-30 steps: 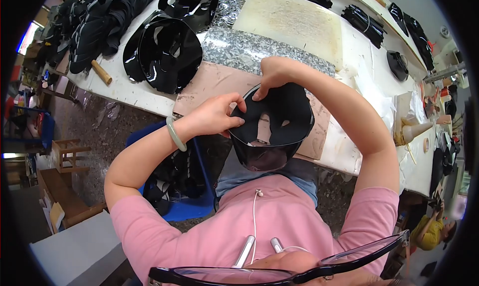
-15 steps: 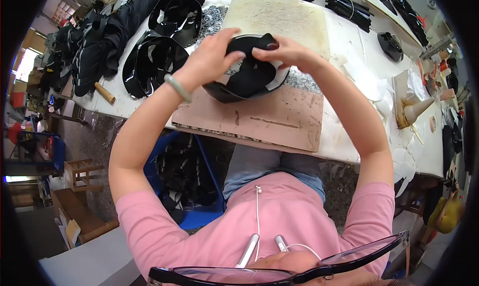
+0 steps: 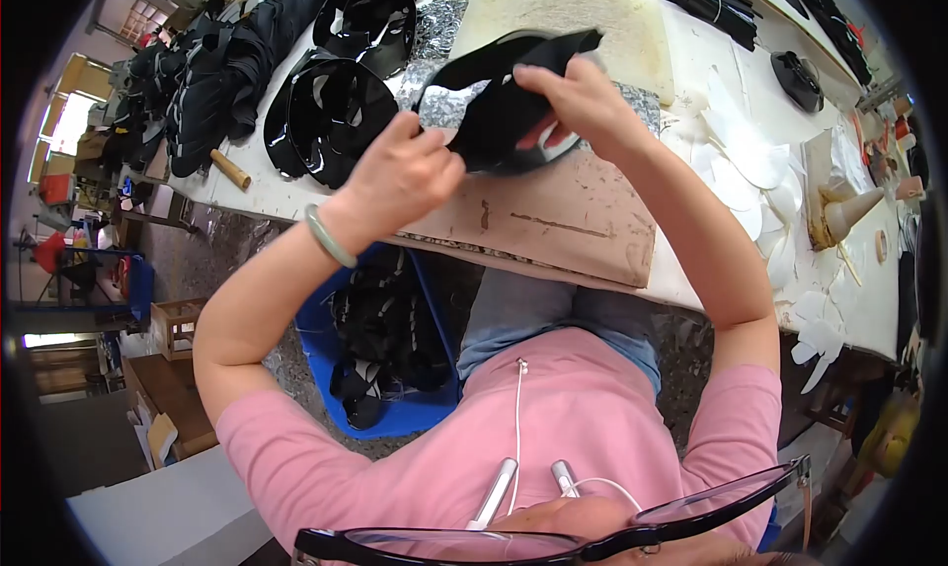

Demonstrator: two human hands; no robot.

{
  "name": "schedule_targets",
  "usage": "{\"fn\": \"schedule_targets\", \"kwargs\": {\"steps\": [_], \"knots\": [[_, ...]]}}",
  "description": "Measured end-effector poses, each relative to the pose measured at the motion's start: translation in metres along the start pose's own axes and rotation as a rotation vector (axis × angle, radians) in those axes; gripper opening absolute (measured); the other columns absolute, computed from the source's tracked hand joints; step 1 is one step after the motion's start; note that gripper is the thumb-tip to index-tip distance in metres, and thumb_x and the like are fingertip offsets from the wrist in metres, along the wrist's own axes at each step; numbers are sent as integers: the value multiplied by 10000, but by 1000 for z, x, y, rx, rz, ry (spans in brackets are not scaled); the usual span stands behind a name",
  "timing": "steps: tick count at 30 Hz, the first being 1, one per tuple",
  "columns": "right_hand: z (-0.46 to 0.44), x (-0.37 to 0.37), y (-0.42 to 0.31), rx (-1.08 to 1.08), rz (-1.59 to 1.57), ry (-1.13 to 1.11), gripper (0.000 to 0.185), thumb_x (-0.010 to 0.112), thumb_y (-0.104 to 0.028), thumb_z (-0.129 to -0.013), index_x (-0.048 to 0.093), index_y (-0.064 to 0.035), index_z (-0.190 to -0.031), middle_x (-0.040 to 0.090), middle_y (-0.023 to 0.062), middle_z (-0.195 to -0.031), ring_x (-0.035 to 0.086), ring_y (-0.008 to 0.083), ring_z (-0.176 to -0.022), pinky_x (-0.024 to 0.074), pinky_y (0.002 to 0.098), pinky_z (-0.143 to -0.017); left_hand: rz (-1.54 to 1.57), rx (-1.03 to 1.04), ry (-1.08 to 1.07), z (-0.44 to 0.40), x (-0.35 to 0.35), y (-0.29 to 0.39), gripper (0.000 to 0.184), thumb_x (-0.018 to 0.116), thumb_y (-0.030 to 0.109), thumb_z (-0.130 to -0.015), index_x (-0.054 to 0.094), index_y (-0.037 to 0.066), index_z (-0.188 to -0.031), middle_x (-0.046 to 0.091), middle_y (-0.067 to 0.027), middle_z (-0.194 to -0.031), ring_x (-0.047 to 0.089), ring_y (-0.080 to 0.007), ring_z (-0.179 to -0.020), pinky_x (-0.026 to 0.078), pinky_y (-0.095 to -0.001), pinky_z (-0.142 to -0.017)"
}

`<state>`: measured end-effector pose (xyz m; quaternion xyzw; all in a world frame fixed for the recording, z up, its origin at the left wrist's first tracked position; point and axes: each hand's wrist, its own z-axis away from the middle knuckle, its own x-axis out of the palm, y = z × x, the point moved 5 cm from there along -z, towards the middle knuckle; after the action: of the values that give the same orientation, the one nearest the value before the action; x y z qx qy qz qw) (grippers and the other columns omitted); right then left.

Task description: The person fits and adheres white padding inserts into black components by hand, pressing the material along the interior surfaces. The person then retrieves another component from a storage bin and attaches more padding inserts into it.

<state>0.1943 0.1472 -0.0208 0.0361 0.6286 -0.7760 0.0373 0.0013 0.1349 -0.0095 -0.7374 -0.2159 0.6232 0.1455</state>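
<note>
Between my hands, tilted above the table, is a glossy black piece that looks like a shoe upper (image 3: 494, 121), with a dull black inner side. My left hand (image 3: 410, 176), with a pale bangle at the wrist, is closed at its near left edge. My right hand (image 3: 583, 102) grips its right side, thumb on the inner face and fingers partly hidden behind. Below lies a brown board (image 3: 543, 220) at the table's front edge. Two similar glossy black uppers (image 3: 331, 112) (image 3: 365, 23) stand to the left of my hands.
A heap of black pieces (image 3: 222, 82) lies at the far left, near a wooden stick (image 3: 230, 170). White cut pieces (image 3: 741, 151) and a cone-shaped pot (image 3: 849, 215) are on the right. A pale board (image 3: 563, 13) lies behind. A blue bin (image 3: 395, 423) stands below the table.
My left hand has come down toward me and closed at the piece's edge. The piece has been tilted and stretched out, its right end raised. The view has shifted slightly.
</note>
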Motion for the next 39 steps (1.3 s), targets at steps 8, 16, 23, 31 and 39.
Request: {"fn": "schedule_targets", "kwargs": {"steps": [8, 16, 23, 31, 39], "knots": [[38, 15, 20, -204, 69, 178, 475, 798, -190, -773, 576, 74, -1100, 675, 107, -946, 643, 167, -858, 518, 290, -784, -47, -172, 13, 8, 26, 72, 258, 568, 122, -746, 674, -48, -909, 576, -65, -699, 551, -208, -826, 395, -350, -890], [43, 17, 47, -448, 216, 265, 533, 810, -149, -766, 534, 76, -1162, 675, 101, -966, 642, 163, -806, 521, 282, -741, 30, -210, -69, 18, 17, 79, 328, 530, 132, -811, 646, -80, -1034, 630, -192, -1034, 593, -262, -984, 368, -413, -1062], [60, 46, 53, -465, 470, 212, 776, 761, -240, -775, 340, 76, -1346, 645, 224, -964, 643, 387, -832, 504, 447, -688, 148, -191, -124, 32, 18, 76, 324, 563, 95, -768, 623, -68, -1041, 602, -191, -1068, 605, -265, -988, 448, -395, -991], [50, 68, 51, -463, 370, 257, 605, 718, -177, -808, 421, 32, -1292, 674, 154, -797, 671, 319, -699, 532, 382, -648, -67, -208, 3, 28, 14, 79, 252, 581, 132, -747, 696, 20, -941, 633, -67, -879, 549, -211, -1049, 271, -495, -1071], [51, 38, 60, -727, 668, 353, 314, 754, -203, -817, 668, -56, -1081, 664, 133, -1068, 626, 270, -966, 505, 379, -843, -16, -168, 19, 24, 18, 83, 233, 591, 174, -700, 719, 37, -838, 624, -51, -861, 551, -228, -1002, 214, -506, -1112]]}}
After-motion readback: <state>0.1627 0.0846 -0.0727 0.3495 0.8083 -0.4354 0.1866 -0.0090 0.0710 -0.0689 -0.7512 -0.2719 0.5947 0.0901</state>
